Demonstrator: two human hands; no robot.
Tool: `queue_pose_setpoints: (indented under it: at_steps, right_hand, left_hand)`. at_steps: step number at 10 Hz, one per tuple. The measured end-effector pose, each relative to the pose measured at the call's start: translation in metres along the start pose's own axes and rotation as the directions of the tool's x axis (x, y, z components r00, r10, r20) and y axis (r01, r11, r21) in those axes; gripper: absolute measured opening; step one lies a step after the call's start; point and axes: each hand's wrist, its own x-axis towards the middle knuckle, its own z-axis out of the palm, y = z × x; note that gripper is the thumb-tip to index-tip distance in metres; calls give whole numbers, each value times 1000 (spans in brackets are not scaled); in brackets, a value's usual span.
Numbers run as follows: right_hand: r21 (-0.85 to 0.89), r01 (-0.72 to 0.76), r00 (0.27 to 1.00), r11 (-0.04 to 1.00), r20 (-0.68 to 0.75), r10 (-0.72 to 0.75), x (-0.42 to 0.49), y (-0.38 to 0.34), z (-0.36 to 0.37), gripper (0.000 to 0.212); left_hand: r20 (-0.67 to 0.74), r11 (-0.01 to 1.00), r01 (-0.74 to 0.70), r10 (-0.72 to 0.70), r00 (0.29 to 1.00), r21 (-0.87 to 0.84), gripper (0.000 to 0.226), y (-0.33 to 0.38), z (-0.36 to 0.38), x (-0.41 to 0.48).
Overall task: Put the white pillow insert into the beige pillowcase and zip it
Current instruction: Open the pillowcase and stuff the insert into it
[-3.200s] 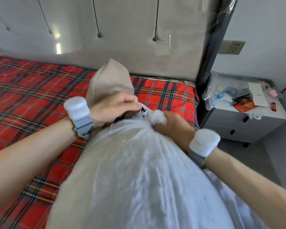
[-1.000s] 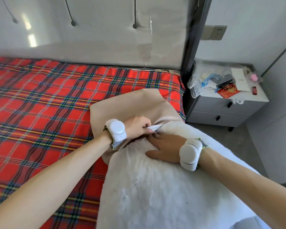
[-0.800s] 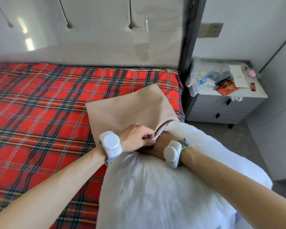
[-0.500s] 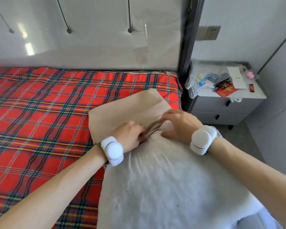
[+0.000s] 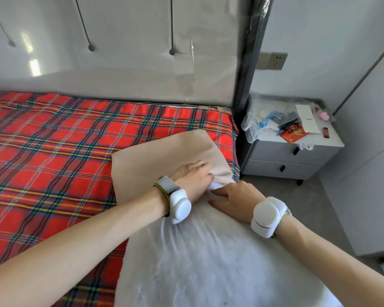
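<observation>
White pillow insert (image 5: 208, 262), soft and crumpled, has its far corner bunched under the left hand (image 5: 194, 180), whose fingers seem curled around the mouth of the flat beige fabric pillowcase (image 5: 155, 160). The right hand (image 5: 237, 200) presses the insert, fingers loosely spread. Both lie on the red plaid bedsheet (image 5: 53, 162).

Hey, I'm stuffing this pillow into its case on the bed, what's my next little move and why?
Probably push the corner deeper with the right hand while the left hand holds the pillowcase mouth. Only a tip of the pillow has entered; nearly all of it lies outside.
</observation>
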Motion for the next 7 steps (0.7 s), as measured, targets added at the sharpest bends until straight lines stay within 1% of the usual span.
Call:
queue_pose_setpoints:
  at_steps: [1, 2, 3, 4, 5, 6, 7]
  right_hand:
    - [-29, 64, 998, 998, -20, -64, -5, -5, 1, 29]
    - [-37, 80, 997, 996, -15, -81, -3, -13, 4, 36]
    - [-45, 127, 992, 991, 33, -126, -12, -17, 1, 46]
    - [-35, 188, 980, 982, 78, -185, -17, -17, 4, 43]
    - [-158, 162, 977, 974, 162, -137, 1, -1, 46, 24]
    - [-226, -356, 828, 907, 373, 418, 68, -26, 94, 14]
    - [-149, -347, 838, 926, 395, 377, 81, -21, 85, 12]
  left_hand:
    - [117, 990, -45, 30, 993, 130, 11, 2, -16, 5]
    - [372, 988, 32, -88, 924, 152, 25, -2, -19, 11]
    - [351, 990, 123, -90, 932, -73, 6, -15, -22, 13]
    - [243, 915, 171, -84, 967, -364, 20, -19, -17, 4]
    - [206, 799, 135, -14, 978, -586, 26, -10, -22, -9]
    - [214, 783, 116, 22, 977, -612, 23, -7, -22, -18]
    - [229, 813, 159, -32, 973, -560, 18, -13, -17, -30]
